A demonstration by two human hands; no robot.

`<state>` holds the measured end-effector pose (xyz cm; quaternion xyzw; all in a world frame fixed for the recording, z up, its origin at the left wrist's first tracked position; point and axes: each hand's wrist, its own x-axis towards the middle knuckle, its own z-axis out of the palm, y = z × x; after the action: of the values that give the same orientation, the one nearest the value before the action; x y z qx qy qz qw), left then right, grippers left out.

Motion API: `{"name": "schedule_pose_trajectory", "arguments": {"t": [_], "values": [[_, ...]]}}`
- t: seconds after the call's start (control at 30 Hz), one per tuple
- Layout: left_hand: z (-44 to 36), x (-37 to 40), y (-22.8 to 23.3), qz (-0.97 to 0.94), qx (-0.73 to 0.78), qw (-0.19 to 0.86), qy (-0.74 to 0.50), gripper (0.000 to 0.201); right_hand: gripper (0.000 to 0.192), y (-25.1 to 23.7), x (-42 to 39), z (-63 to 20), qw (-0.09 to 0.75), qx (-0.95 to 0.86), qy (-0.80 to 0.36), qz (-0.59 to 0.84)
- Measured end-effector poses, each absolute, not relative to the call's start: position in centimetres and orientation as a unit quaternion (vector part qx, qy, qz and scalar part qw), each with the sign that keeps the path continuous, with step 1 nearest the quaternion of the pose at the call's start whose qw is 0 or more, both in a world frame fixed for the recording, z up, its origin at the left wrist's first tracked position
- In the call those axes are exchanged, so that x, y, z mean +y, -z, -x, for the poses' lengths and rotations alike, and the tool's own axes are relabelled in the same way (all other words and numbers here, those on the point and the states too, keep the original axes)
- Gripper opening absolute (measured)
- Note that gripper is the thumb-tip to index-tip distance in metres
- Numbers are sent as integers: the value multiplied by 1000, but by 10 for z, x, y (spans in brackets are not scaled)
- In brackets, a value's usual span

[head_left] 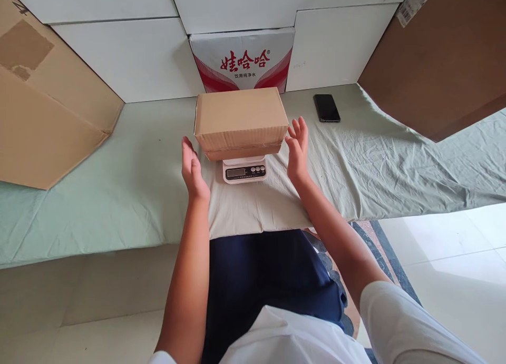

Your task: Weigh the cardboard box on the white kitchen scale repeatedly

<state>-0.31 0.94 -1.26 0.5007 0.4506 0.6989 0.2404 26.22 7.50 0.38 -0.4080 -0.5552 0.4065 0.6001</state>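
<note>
- A pale green wrinkled cloth (118,195) is covering the low work surface, with the person sitting close to its near edge and white panels and cardboard sheets standing around it.
- The left hand (192,169) is hovering spread, palm turned inward, just beside the near left corner of the load and apparently not touching it.
- The right hand (297,149) is mirroring it on the other side, fingers open and relaxed, close to the right end but seemingly clear of it.
- Between the hands, the small white digital kitchen scale (244,169) is sitting flat on the cloth, its display facing the person; the reading is too small to tell.
- The plain brown rectangular cardboard box (241,120) is resting on the scale, overhanging the platform on both sides.
- For a true reading, the person is best keeping both palms off the box while leaving it centred and level.
- Farther back, a black smartphone (326,107) is lying well apart to the right, and a white carton with red printed characters (243,58) is standing against the wall.
</note>
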Motion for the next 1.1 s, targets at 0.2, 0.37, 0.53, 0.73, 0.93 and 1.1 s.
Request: {"name": "schedule_pose_trajectory", "arguments": {"t": [0.2,0.37,0.53,0.73,0.93,1.1], "values": [[1,12,14,-518,442,249,-689,73,80,-1,79,-262,619,-516,-444,393],[1,17,15,-521,444,247,-686,74,70,-3,74,-258,613,-529,-445,382],[-1,18,14,-530,448,259,-671,78,60,-13,67,-251,600,-525,-474,373],[-2,17,11,-541,434,272,-667,79,45,-19,65,-245,597,-541,-457,378],[-12,11,-4,-563,427,269,-654,72,39,-26,58,-245,597,-572,-417,377],[-17,10,-11,-576,416,261,-654,68,41,-33,52,-246,592,-590,-400,376]]}}
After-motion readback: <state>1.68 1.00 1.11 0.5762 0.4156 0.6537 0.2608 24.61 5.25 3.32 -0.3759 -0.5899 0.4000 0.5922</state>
